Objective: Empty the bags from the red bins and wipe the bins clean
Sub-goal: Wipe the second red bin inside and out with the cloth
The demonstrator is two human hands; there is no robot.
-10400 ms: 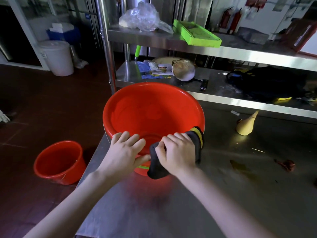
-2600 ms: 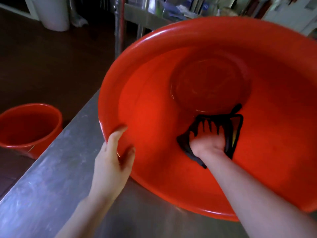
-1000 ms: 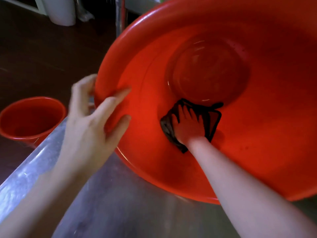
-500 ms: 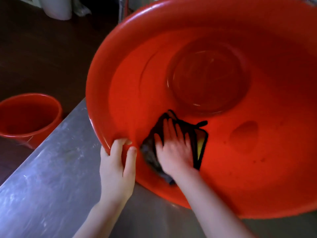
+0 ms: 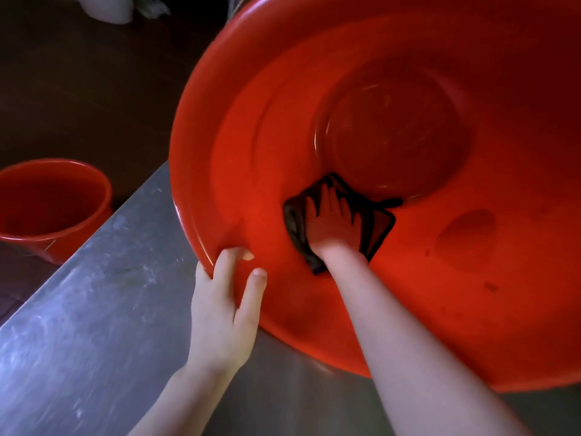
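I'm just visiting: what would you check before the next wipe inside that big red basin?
1. Left hand grips the basin rim: ok.
2. Right hand flat on the cloth: ok.
3. Cloth against the inner wall: ok.
4. No bag in the basin: ok.
5. Inner wall spotless: not ok, dark specks at the right.
6. Basin steady on the table: cannot tell, underside hidden.

Legible text, labels, brands, numbers, signs: none. Red basin [image 5: 220,121], red bucket [image 5: 47,199], dark cloth [image 5: 377,228] and steel desk [image 5: 94,309]: no readable marking on any.
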